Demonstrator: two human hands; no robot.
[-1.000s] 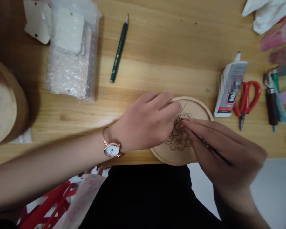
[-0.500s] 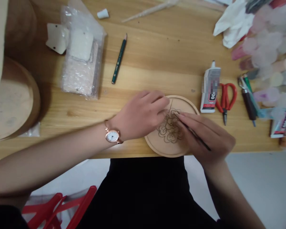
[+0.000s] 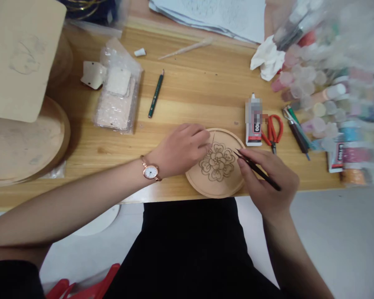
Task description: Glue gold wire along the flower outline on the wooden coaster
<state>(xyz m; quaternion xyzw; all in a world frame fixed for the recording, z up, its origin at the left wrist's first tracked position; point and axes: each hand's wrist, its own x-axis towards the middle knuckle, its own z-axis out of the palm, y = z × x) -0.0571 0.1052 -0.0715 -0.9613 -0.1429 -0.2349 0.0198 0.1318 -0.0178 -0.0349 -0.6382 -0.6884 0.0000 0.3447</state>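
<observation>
A round wooden disc (image 3: 202, 182) with a raised rim lies on the table, with a dark-outlined flower (image 3: 217, 162) drawn on it. My left hand (image 3: 180, 149), a watch (image 3: 150, 172) on its wrist, rests its curled fingertips on the disc's upper left. My right hand (image 3: 268, 178) pinches a thin black-handled brush (image 3: 258, 171), whose fine tip is just right of the flower, over the disc's right side. I cannot tell whether the tip touches the wood.
A glue tube (image 3: 253, 126) and red-handled scissors (image 3: 272, 133) lie right of the disc, with blurred paint pots (image 3: 330, 112) farther right. A green pencil (image 3: 156, 93), a bubble-wrap bag (image 3: 116, 99), wooden boards (image 3: 21, 141) and paper sheets (image 3: 205, 14) lie beyond.
My right hand has moved away to the right, uncovering the whole flower. My view has risen and widened, showing more of the table. My left hand stays on the disc.
</observation>
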